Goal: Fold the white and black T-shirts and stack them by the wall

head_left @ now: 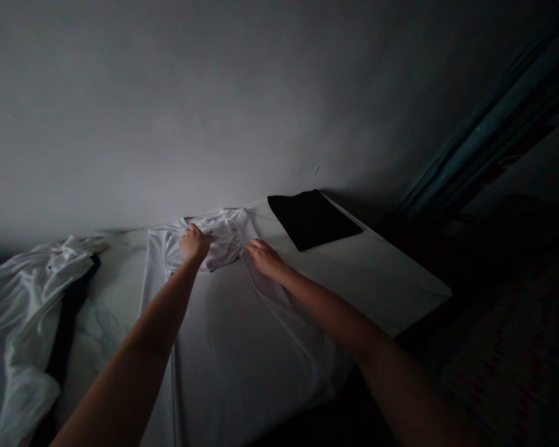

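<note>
My left hand is curled nearly closed, its fingers bunching a fold of the white shirt at the collar. My right hand is only partly closed, with the fingers angled down onto the cloth at the shirt's shoulder, just beside the bunched fold. From this view I cannot tell whether they pinch the cloth or only rest on it. The two hands are near each other, with a strip of gathered fabric between them.

The shirt lies spread along the bed, its body flat and mostly smooth, while the top is rucked up into creases near the far edge. Its white fabric nearly merges with the white mattress beneath it. Farther along that surface, well beside the shirt, lies a flat, neatly folded black garment. On the other side, a crumpled white cloth sprawls in loose folds with something dark partly under it.

The bed runs up against a plain grey wall. A teal curtain hangs in the dim corner, and a patterned floor covering fades into shadow below
</note>
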Motion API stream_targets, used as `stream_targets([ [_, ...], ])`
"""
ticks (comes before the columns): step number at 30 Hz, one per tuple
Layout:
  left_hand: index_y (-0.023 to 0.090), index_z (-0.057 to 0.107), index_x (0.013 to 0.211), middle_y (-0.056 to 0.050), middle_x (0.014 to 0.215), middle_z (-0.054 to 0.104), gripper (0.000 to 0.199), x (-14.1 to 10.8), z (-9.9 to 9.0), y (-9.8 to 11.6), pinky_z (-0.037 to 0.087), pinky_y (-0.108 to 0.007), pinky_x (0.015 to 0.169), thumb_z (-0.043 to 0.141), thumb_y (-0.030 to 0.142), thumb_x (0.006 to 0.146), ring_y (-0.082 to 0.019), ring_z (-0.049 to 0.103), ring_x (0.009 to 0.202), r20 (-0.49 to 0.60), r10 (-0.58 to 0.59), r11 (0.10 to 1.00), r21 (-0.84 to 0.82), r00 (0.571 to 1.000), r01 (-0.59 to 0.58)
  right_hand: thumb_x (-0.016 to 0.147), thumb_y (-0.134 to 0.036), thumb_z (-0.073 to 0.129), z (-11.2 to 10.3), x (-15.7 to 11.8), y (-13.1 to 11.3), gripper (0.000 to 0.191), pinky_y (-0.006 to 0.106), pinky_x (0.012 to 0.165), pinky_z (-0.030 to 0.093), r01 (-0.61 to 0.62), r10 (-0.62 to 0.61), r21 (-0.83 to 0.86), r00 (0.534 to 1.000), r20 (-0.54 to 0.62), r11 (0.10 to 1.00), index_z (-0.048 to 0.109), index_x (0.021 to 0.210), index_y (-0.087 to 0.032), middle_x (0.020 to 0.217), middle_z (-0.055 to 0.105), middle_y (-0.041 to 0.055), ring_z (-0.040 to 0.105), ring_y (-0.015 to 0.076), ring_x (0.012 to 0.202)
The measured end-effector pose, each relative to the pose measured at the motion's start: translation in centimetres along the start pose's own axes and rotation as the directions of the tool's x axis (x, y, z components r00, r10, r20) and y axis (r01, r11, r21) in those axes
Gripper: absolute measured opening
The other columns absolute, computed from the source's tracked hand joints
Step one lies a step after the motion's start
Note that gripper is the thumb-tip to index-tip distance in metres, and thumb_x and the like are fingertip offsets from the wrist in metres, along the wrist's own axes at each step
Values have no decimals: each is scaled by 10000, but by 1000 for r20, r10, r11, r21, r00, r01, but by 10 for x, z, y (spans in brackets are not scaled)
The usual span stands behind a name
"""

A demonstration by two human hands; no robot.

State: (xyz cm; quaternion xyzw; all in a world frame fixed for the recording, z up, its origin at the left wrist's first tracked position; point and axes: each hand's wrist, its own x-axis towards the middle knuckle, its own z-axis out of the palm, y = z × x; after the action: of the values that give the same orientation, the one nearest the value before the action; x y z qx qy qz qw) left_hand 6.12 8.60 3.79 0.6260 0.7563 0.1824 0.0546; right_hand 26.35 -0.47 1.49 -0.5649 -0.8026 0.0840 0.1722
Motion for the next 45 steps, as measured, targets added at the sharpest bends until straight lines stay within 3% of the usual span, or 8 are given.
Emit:
stream_targets([
  [10, 132, 681, 1078, -213, 1103, 698, 321, 19, -5, -38, 490, -437, 816, 416, 244, 936, -375, 640, 1038, -12, -36, 994, 104, 999, 37, 1024, -346, 373, 38, 20, 11, 585, 380, 1235, 153, -96, 94, -68, 995, -35, 993, 351, 1525, -45, 1610, 282, 161, 222, 227, 1508],
  [14, 110, 638, 1172, -233, 1197, 639, 362, 19, 0, -33, 442, -504, 931, 395, 143, 906, -393, 561, 1159, -205, -8, 994, 102, 979, 30, 1017, -318, 363, 39, 19, 9, 576, 384, 1233, 159, -106, 103, -68, 994, -47, 992, 356, 1524, -45, 1609, 284, 160, 231, 225, 1506],
  [17, 156, 610, 1252, -194, 1282, 607, 436, 14, 16, -6, 384, -517, 1041, 390, 98, 880, -354, 509, 1247, -232, 231, 973, 61, 945, -223, 1005, -296, 375, 41, 20, 7, 560, 413, 1225, 190, -116, 111, -65, 991, -76, 991, 385, 1514, -62, 1604, 292, 161, 251, 240, 1499],
  [20, 204, 580, 1334, -122, 1387, 588, 472, 12, 42, 28, 361, -425, 1116, 428, 145, 891, -266, 495, 1317, 75, 622, 782, -100, 779, -615, 1004, -268, 361, 42, 21, 6, 548, 417, 1226, 193, -118, 111, -67, 989, -95, 991, 399, 1505, -48, 1582, 342, 167, 284, 250, 1486],
  [23, 209, 539, 1397, -100, 1509, 496, 487, 24, 65, 51, 289, -409, 1176, 446, 202, 919, -234, 384, 1436, 211, 740, 672, -186, 639, -716, 1005, -263, 351, 41, 20, 4, 556, 404, 1226, 191, -137, 130, -68, 987, -94, 988, 383, 1509, -30, 1571, 367, 171, 296, 252, 1481],
  [32, 304, 532, 1419, -45, 1581, 396, 471, 96, 80, 58, 188, -413, 1213, 448, 262, 958, -216, 252, 1504, 246, 736, 663, -74, 631, -745, 1013, -314, 363, 40, 19, 3, 577, 398, 1232, 167, -133, 128, -83, 989, -69, 988, 362, 1523, -44, 1605, 292, 163, 258, 255, 1496],
  [40, 158, 444, 1484, -132, 1608, 328, 514, 72, 82, 48, 177, -460, 1224, 345, 264, 992, -270, 246, 1504, 84, 661, 737, 116, 746, -666, 1012, -316, 374, 42, 21, 5, 554, 412, 1229, 179, -115, 108, -59, 988, -107, 992, 401, 1502, -59, 1593, 326, 166, 269, 256, 1491],
  [45, 284, 476, 1457, -82, 1571, 411, 486, 44, 64, -6, 317, -508, 1157, 389, 341, 982, -278, 346, 1456, 239, 748, 625, 63, 619, -778, 1002, -284, 405, 39, 23, 5, 523, 434, 1226, 193, -77, 72, -61, 994, -84, 995, 455, 1454, -27, 1556, 378, 209, 304, 270, 1476],
])
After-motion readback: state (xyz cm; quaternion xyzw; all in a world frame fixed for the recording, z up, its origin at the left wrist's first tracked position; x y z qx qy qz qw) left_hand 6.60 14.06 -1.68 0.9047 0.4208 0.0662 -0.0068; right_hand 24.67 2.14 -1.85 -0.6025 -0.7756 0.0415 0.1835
